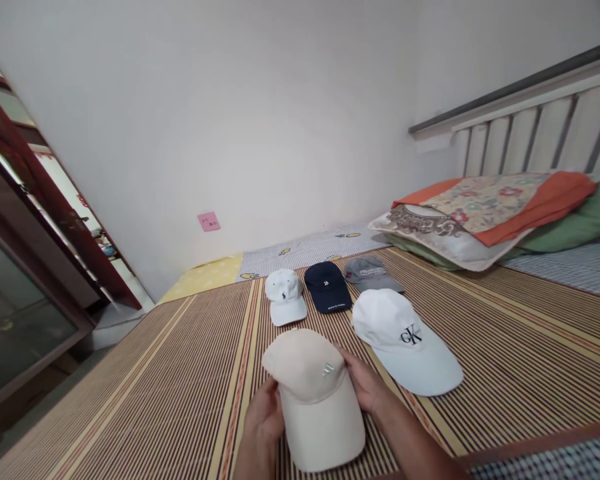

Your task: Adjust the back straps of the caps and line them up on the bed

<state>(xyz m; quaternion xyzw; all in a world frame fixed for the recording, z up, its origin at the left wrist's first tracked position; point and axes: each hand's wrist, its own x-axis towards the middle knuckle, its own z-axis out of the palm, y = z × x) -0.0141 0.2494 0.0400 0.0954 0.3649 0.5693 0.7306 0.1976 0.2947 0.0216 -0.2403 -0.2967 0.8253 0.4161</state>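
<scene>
A cream baseball cap (307,387) with a small embroidered logo is held at the near edge of the mat, its brim pointing toward me. My left hand (266,413) grips its left side and my right hand (363,380) its right side; fingertips of both are partly hidden by the cap. Just right of it lies a white cap (393,333) with black "CK"-like letters. Behind are a smaller white cap (284,293), a navy cap (325,283) and a grey cap (373,273), set close together.
A striped bamboo mat (170,373) covers the bed. Pillows (460,230) with an orange floral cloth (505,197) lie at the right, beside a slatted headboard (535,133). A pink note (209,221) is on the wall. A dark red door (75,213) stands at the left.
</scene>
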